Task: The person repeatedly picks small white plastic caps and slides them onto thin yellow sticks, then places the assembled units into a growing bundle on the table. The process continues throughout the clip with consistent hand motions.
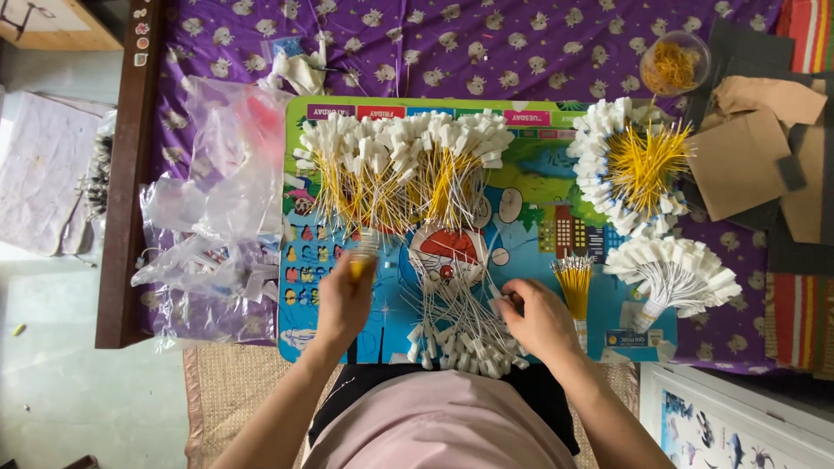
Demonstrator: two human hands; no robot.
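the left hand (343,300) is closed around a small bunch of yellow cords (363,254), which it holds upright over the left part of the colourful cartoon-printed board (521,187). the right hand (539,317) rests lower on the board, its fingers bent and pinching at the loose pile of white cords with white rectangular tags (456,334) that lies between the two hands; i cannot tell exactly how many cords it grips. above the hands a wide row of finished yellow cords with white tags (400,169) is spread across the board. at the right there is a round fan of yellow cords with white and blue tags (630,165), and below it a tied fan of white tags (673,274). a small upright bundle of yellow cords (573,282) stands just beside the right hand. crumpled clear plastic bags (217,208) lie at the left on the purple patterned cloth (452,43), and a clear plastic cup with yellow pieces (673,62) stands at the top right.
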